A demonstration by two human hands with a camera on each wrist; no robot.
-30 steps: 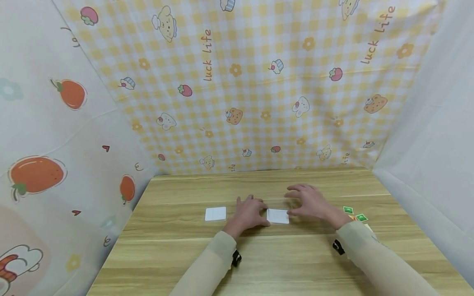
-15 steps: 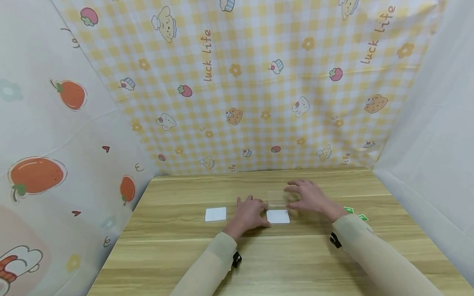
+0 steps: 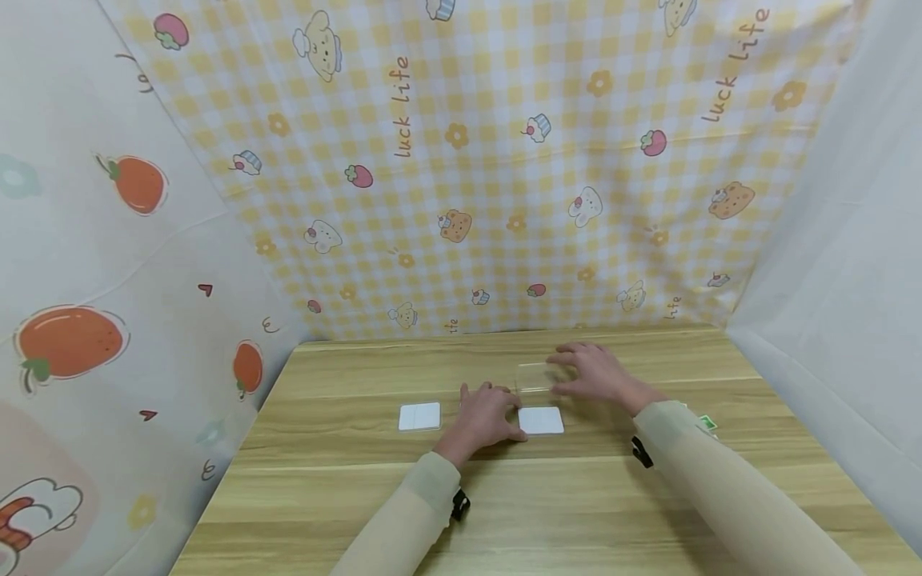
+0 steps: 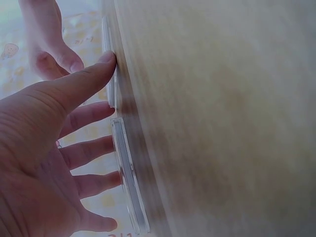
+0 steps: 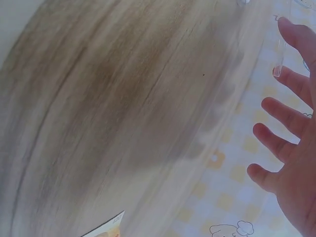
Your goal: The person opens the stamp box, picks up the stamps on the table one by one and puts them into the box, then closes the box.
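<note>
Peeking out past the right sleeve [image 3: 735,480], a green card [image 3: 708,422] shows near the table's right edge, partly covered; a card corner [image 5: 104,229] is cut off low in the right wrist view. The clear cover [image 3: 535,378] is tough to make out, all faint edges, and its height over the wood is hard to judge. Here's the table [image 3: 555,512], pale grain, its far edge up against a yellow checked cloth [image 3: 497,172], fruit-printed cloth [image 3: 166,264] along the left, plain white cloth [image 3: 828,304] on the right. And the hands: the right hand [image 3: 596,374] reaches toward the far edge, thumb and forefinger pinching the cover's right end, other fingers spread. The left hand [image 3: 484,416] grips the left end of a white case [image 3: 542,421] mid-table, thumb nearest, other fingers pointing toward the far edge. A second white case [image 3: 420,417] lies apart, nearer the table's left edge.
</note>
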